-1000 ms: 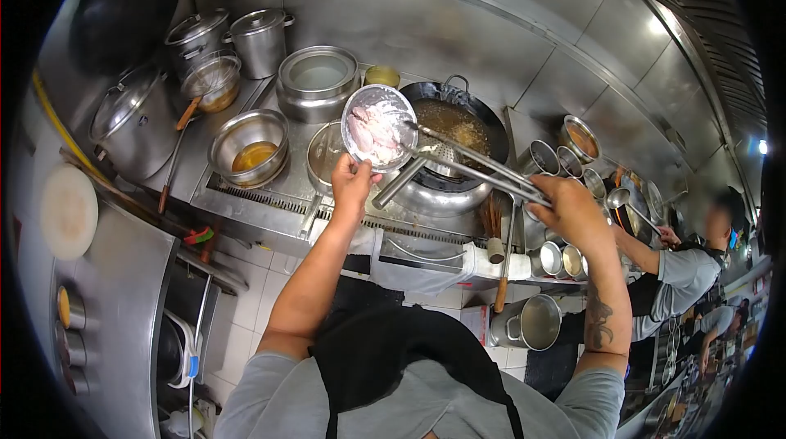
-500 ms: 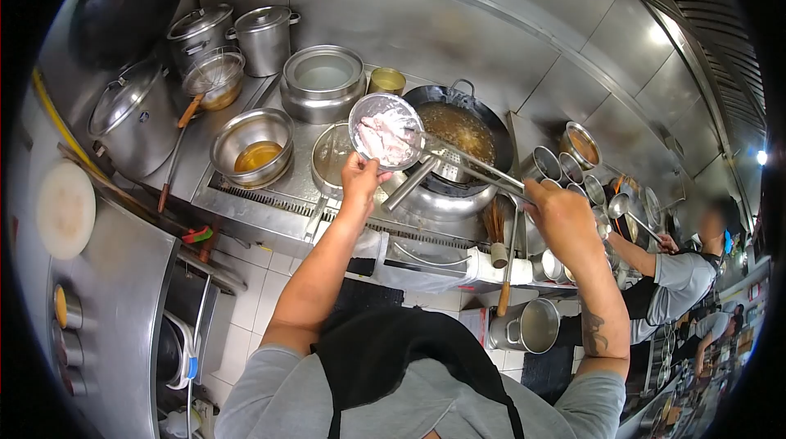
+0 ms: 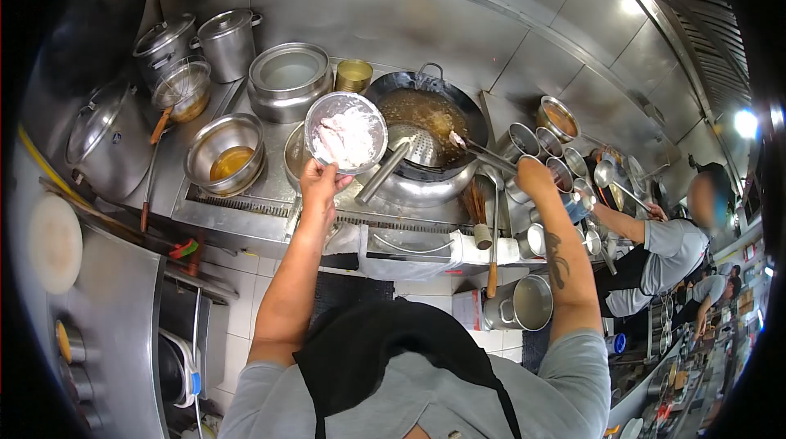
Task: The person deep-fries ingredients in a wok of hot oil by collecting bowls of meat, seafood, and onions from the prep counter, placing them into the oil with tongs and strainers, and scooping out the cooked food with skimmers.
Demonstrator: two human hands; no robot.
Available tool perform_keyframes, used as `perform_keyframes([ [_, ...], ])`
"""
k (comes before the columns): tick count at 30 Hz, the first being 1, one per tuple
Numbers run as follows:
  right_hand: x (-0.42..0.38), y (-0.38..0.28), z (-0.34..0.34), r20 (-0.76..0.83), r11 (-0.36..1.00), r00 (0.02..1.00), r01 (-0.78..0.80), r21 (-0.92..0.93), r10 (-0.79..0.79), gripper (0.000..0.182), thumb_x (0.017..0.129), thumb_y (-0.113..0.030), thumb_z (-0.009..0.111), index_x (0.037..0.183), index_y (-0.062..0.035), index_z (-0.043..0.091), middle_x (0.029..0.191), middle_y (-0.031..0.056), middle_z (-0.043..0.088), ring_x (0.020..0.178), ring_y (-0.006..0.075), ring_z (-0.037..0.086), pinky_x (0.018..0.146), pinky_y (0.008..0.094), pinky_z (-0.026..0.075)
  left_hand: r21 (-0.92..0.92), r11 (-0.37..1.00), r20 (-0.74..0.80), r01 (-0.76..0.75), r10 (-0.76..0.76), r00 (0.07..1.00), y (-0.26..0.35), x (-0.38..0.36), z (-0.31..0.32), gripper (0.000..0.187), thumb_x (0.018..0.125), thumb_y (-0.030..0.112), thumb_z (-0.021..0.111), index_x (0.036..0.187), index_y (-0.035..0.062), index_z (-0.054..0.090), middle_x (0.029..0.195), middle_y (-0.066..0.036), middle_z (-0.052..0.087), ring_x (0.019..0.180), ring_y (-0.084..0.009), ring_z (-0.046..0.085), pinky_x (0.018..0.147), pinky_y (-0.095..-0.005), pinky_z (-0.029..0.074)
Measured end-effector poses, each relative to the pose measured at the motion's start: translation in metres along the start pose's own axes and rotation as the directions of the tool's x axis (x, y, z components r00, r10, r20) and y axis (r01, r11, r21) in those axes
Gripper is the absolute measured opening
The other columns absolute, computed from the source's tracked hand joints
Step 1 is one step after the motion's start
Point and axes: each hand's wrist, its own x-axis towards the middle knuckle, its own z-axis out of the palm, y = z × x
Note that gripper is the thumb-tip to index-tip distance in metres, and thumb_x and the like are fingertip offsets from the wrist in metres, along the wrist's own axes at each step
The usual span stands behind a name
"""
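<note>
My left hand (image 3: 321, 185) grips the lower rim of a clear bowl (image 3: 378, 152), tilted toward me and held left of the wok. Inside the bowl lie pale pieces (image 3: 345, 138) coated in white powder. With my right hand (image 3: 535, 175) I hold metal tongs (image 3: 485, 152), closed around a small pale piece (image 3: 457, 139) above the wok's right side. Dark bubbling oil (image 3: 409, 103) fills the black wok (image 3: 473, 107). A perforated skimmer (image 3: 422, 147) rests at the wok's near edge, its thick handle (image 3: 385, 173) pointing down-left.
On the stove's left stand a steel bowl with yellow liquid (image 3: 191, 156), a wide pot (image 3: 286, 107) and lidded pots (image 3: 227, 46). A bamboo brush (image 3: 476, 210) and several steel containers (image 3: 517, 142) are to the right. A co-worker (image 3: 667, 251) holds a ladle there.
The tongs have moved from the bowl to over the wok and now hold a pale piece. The bowl sits apart from them, and the view has shifted slightly.
</note>
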Motion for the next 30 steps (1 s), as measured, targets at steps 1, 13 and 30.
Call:
perform_keyframes([
  [1, 0.002, -0.002, 0.007, 0.008, 1.0, 1.0, -0.018, 0.015, 0.017, 0.018, 0.078, -0.011, 0.055, 0.09, 0.0005, 0.064, 0.091, 0.0236, 0.065, 0.088, 0.0384, 0.064, 0.077, 0.0472, 0.052, 0.011, 1.0, 0.003, 0.0, 0.0, 1.0, 0.0, -0.001, -0.001, 0.004, 0.089, 0.004, 0.053, 0.087, 0.0059, 0.05, 0.086, -0.007, 0.061, 0.073, -0.0157, 0.064, 0.062, -0.0274, 0.058],
  [13, -0.053, -0.056, -0.145, -0.248, 0.948, 0.967, 0.135, 0.29, -0.062, 0.03, 0.075, -0.016, 0.069, 0.099, 0.0005, 0.061, 0.084, 0.0218, 0.064, 0.084, 0.0378, 0.062, 0.075, 0.0461, 0.049, 0.092, 0.994, 0.009, -0.062, 0.062, 0.998, -0.009, 0.003, -0.005, 0.006, 0.089, 0.001, 0.052, 0.089, 0.0069, 0.052, 0.095, -0.008, 0.062, 0.08, -0.0172, 0.064, 0.064, -0.0281, 0.057],
  [30, -0.086, -0.111, -0.168, -0.197, 0.818, 0.931, 0.365, 0.444, -0.307, 0.023, 0.079, -0.013, 0.066, 0.099, -0.0013, 0.061, 0.078, 0.0195, 0.061, 0.072, 0.0383, 0.058, 0.065, 0.0416, 0.045, 0.021, 0.999, 0.04, -0.046, 0.045, 0.998, -0.016, 0.007, 0.006, 0.007, 0.087, 0.0, 0.053, 0.086, 0.0063, 0.05, 0.092, -0.008, 0.061, 0.079, -0.0187, 0.064, 0.066, -0.0302, 0.057],
])
